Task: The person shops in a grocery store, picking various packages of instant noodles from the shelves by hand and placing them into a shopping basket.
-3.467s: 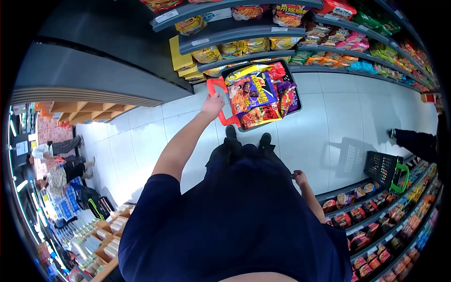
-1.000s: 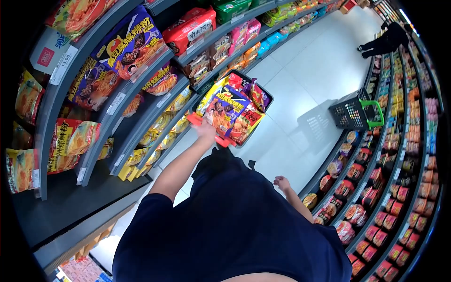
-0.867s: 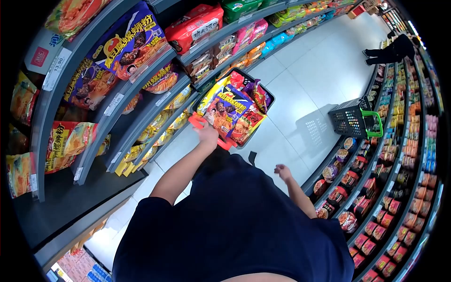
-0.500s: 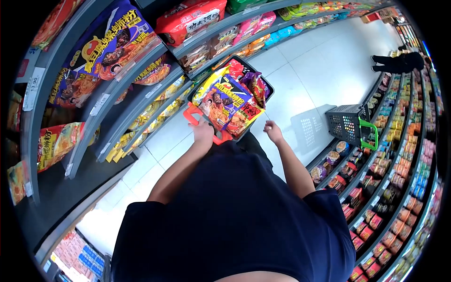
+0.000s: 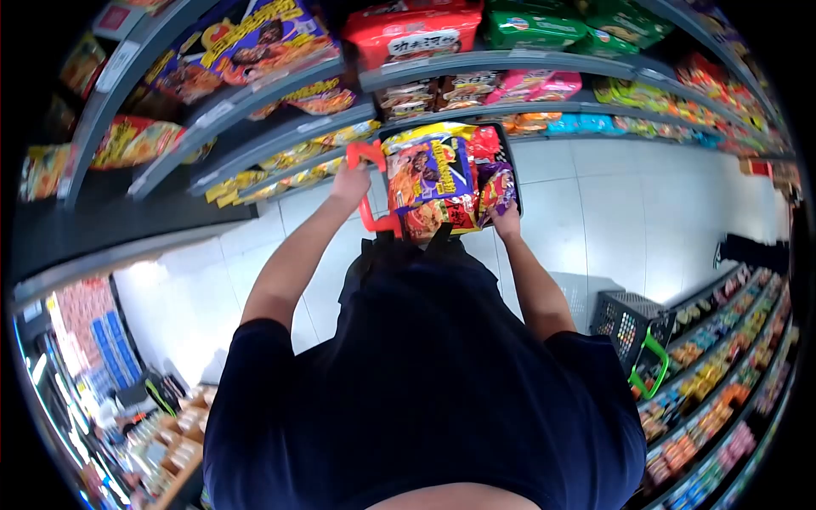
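My left hand (image 5: 351, 182) is closed round the red handle (image 5: 366, 212) at the left side of a dark shopping basket (image 5: 520, 191). Packets of instant noodles fill the basket. On top lies a large purple-and-orange noodle packet (image 5: 431, 172), with a red packet (image 5: 442, 218) at the near side and a yellow one (image 5: 425, 134) along the far side. My right hand (image 5: 507, 223) is at the near right corner, its fingers closed on a shiny purple packet (image 5: 496, 185); the fingertips are partly hidden.
Shelves (image 5: 510, 61) of bagged noodles curve across the front and left. A grey basket (image 5: 626, 321) with a green handle stands on the tiled floor at the right, beside shelves of cup noodles (image 5: 714, 374). A person in dark clothes (image 5: 752, 252) is at the far right.
My right hand has moved from beside the basket onto the purple packet at its right corner. My view has turned, and the basket now sits squarer before me. My left hand keeps the handle.
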{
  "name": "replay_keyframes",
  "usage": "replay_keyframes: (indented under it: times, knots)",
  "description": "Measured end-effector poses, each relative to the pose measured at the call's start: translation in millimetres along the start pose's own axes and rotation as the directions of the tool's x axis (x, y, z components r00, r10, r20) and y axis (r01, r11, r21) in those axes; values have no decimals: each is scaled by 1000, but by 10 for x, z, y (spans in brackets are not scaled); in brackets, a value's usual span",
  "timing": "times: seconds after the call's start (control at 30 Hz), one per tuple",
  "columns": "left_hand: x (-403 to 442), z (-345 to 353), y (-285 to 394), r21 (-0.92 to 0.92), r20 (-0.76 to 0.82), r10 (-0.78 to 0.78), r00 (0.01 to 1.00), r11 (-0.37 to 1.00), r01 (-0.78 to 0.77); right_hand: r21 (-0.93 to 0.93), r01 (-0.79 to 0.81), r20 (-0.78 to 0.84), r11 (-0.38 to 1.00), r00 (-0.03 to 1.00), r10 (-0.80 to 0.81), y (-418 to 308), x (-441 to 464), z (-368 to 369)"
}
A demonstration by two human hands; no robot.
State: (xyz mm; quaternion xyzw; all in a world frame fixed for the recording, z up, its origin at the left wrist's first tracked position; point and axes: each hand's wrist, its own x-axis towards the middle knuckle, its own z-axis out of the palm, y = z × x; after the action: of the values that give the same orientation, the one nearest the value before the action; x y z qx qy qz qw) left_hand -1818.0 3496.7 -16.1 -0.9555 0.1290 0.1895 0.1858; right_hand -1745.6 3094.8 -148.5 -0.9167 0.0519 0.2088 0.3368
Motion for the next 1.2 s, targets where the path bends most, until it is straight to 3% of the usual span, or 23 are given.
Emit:
replay_keyframes:
  times: [0.03, 0.1, 0.17, 0.2, 0.3, 0.37, 0.4, 0.5, 0.57, 0.7, 0.77, 0.9, 1.0, 1.07, 1.2]
  knots:
    - [-11, -50, -7, 17, -49, -27, 998, 999, 28, 43, -10, -9, 999, 1000, 11, 154, 138, 95]
    - [-37, -93, 24, -37, 35, -45, 998, 998, 46, -161, -37, 70, 986, 996, 49, 195, 308, 114]
    - [-98, -39, 139, -55, 24, -108, 994, 993, 109, -180, -31, 135, 983, 989, 56, 64, 313, 16]
    - [-122, -19, 188, -118, 101, -141, 985, 981, 153, -146, -38, 183, 989, 981, 65, 56, 360, 41]
    - [-413, -114, 349, -254, -122, -233, 965, 947, 196, -142, -69, 219, 988, 971, 99, -96, 390, 63]
    - [-659, -202, 505, -437, -116, -316, 942, 868, 237, -50, -57, 170, 997, 983, 64, -81, 353, 153]
    - [-766, -208, 579, -510, -121, -355, 927, 823, 249, 108, -44, 176, 993, 984, 25, -46, 346, 232]
    - [-1085, -251, 875, -742, -28, -430, 902, 614, 269, 272, 152, 2, 950, 987, -158, -16, 208, 373]
    - [-1230, -279, 1061, -867, 72, -434, 898, 418, 272, 115, 78, 48, 990, 995, -84, -79, 153, 327]
    - [-1207, -263, 1224, -924, 23, -527, 850, 314, 220, -71, -29, 60, 997, 998, 34, 26, 431, 406]
    - [-1172, -219, 1236, -955, 6, -593, 805, 236, 181, -191, -116, -46, 975, 993, 109, 93, 499, 274]
    - [-1175, -59, 1031, -999, 25, -627, 779, 11, 41, -13, -110, -51, 994, 993, 109, 66, 407, -197]
    - [-1329, -79, 743, -999, -40, -573, 819, 52, -12, 41, 155, -85, 987, 985, -151, -443, -231, -648]
    - [-1495, -222, 483, -994, -98, -553, 827, 98, -52, -120, 293, -13, 949, 955, -297, -1108, -846, -1062]
    - [-1726, -395, -53, -956, -284, -484, 828, 207, -208, -154, 589, 377, 793, 777, -504, -2431, -1765, -1901]
